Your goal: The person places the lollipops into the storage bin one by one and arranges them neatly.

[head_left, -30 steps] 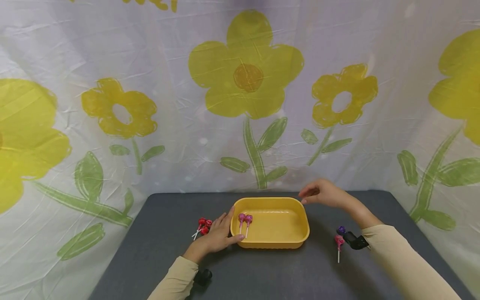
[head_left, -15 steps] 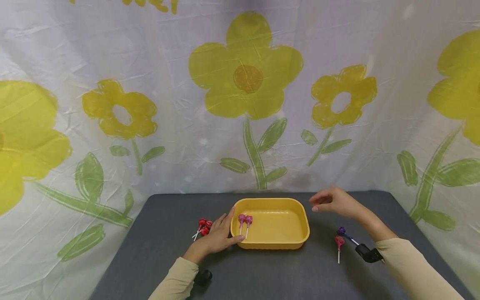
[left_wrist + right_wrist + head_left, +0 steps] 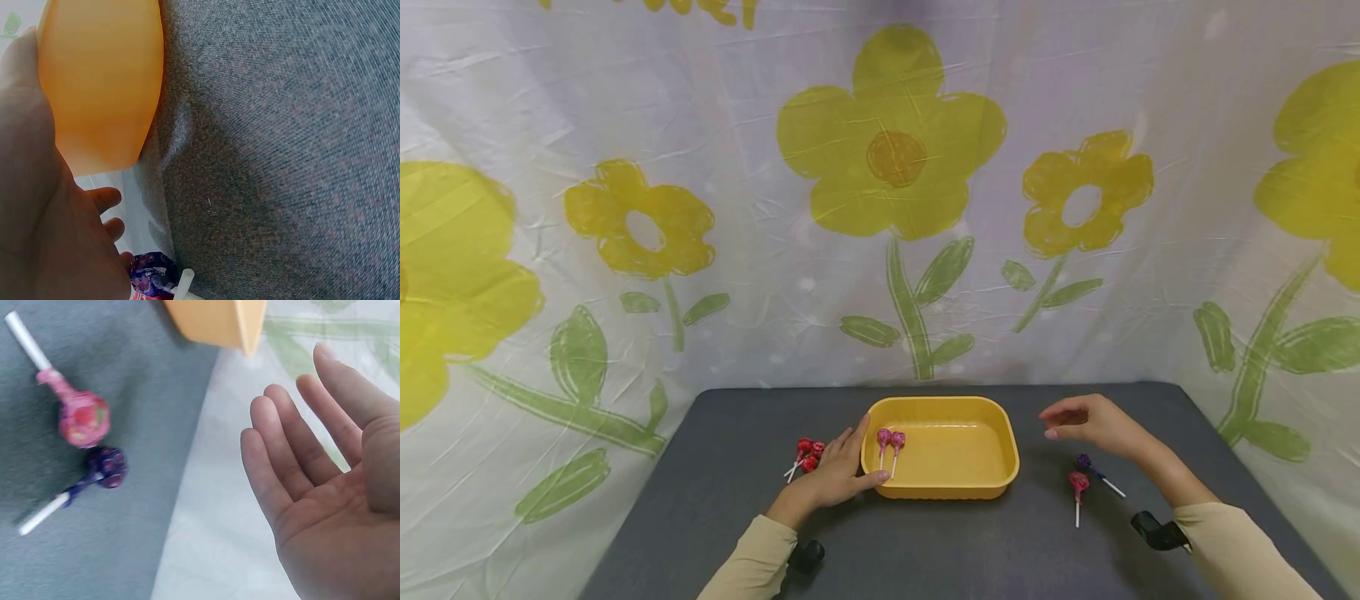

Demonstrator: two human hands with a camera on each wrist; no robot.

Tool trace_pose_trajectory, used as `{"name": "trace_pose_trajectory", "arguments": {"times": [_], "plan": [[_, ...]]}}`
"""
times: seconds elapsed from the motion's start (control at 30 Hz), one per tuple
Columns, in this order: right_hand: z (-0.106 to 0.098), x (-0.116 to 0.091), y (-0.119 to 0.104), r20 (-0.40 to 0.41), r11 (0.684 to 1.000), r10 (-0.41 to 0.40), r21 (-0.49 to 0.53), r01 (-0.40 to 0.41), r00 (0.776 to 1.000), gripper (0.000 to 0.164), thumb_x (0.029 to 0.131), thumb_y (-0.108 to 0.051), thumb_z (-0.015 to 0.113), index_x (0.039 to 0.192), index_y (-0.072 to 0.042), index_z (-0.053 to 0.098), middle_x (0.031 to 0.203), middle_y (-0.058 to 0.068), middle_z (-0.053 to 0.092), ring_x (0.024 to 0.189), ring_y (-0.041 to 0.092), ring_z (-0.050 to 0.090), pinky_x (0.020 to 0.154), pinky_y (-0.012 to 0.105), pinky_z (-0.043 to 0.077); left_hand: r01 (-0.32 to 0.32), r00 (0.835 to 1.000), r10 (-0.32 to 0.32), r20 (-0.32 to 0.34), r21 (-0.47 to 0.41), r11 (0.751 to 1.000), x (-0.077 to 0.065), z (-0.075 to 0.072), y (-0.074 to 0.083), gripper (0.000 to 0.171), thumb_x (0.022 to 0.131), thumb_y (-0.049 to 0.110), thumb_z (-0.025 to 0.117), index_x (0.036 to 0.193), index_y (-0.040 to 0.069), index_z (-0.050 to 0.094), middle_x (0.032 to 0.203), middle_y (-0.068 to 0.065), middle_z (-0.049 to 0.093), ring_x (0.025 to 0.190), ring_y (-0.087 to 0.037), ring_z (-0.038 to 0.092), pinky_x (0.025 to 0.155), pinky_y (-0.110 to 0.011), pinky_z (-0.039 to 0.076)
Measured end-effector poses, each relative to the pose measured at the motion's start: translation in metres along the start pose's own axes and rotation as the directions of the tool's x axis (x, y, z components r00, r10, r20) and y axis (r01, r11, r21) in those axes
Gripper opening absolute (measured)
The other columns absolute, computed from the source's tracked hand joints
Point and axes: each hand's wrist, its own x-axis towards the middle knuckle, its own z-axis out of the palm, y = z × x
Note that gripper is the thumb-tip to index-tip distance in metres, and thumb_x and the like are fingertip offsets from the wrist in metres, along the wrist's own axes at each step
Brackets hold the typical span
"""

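Note:
A yellow plastic tray [image 3: 943, 492] stands on the grey table, with two pink lollipops [image 3: 891, 440] lying inside at its left end. Against that left end rests my left hand [image 3: 835, 473], fingers straight along the side and thumb at the front rim. The left wrist view shows its palm beside the tray's outer wall [image 3: 103, 87]. My right hand [image 3: 1093, 423] hovers right of the tray with relaxed fingers and nothing in it. Below it on the table lie a purple lollipop [image 3: 107, 467] and a pink-red lollipop [image 3: 84, 419], their heads close together.
Several red-wrapped lollipops [image 3: 806, 450] lie on the table [image 3: 737, 500] just left of my left hand. A white cloth [image 3: 775, 317] painted with yellow flowers hangs behind the table and along both sides.
My right hand has moved from the tray's right back corner to the right and nearer, uncovering the purple lollipop's stick. My left hand and the tray have stayed still.

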Motion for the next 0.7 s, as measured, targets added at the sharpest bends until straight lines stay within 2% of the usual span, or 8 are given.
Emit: {"name": "trace_pose_trajectory", "arguments": {"times": [0.17,0.3,0.5,0.7], "plan": [[0.006,-0.011,0.017,-0.007,1.000,0.009,0.019,-0.009,1.000,0.043,0.090,-0.029,0.072,0.122,-0.001,0.067,0.117,0.022,0.070,0.092,0.002,0.068,0.077,0.020,0.056,-0.005,1.000,0.005,-0.009,-0.007,1.000,0.000,0.001,0.001,0.110,0.085,0.071,0.057,0.160,0.021,-0.006,0.166,-0.016,0.016,0.153,-0.042,0.011,0.121,-0.067,0.006],[0.012,-0.019,0.028,-0.019,0.999,0.034,0.027,-0.034,0.999,0.047,0.089,-0.028,0.073,0.123,0.004,0.065,0.116,0.024,0.070,0.091,0.000,0.067,0.074,0.020,0.056,-0.014,1.000,0.013,-0.017,-0.011,1.000,0.000,0.002,0.000,0.111,0.085,0.072,0.057,0.160,0.020,-0.005,0.166,-0.016,0.016,0.153,-0.043,0.011,0.120,-0.067,0.006],[0.020,-0.031,0.043,-0.046,0.998,0.068,0.009,-0.068,0.997,0.049,0.088,-0.028,0.074,0.123,0.006,0.065,0.115,0.023,0.070,0.089,-0.004,0.065,0.073,0.020,0.055,0.004,1.000,-0.004,-0.008,-0.003,1.000,0.003,0.004,-0.003,0.111,0.084,0.073,0.057,0.160,0.023,-0.005,0.167,-0.010,0.015,0.155,-0.038,0.010,0.122,-0.064,0.007],[0.029,-0.040,0.057,-0.052,0.994,0.098,0.045,-0.096,0.994,0.047,0.088,-0.027,0.074,0.122,0.005,0.065,0.112,0.021,0.072,0.087,-0.006,0.065,0.071,0.021,0.055,0.007,1.000,-0.007,-0.001,-0.003,1.000,0.001,0.001,-0.002,0.109,0.086,0.070,0.058,0.160,0.022,-0.006,0.167,-0.011,0.015,0.154,-0.039,0.010,0.122,-0.065,0.007]]}}
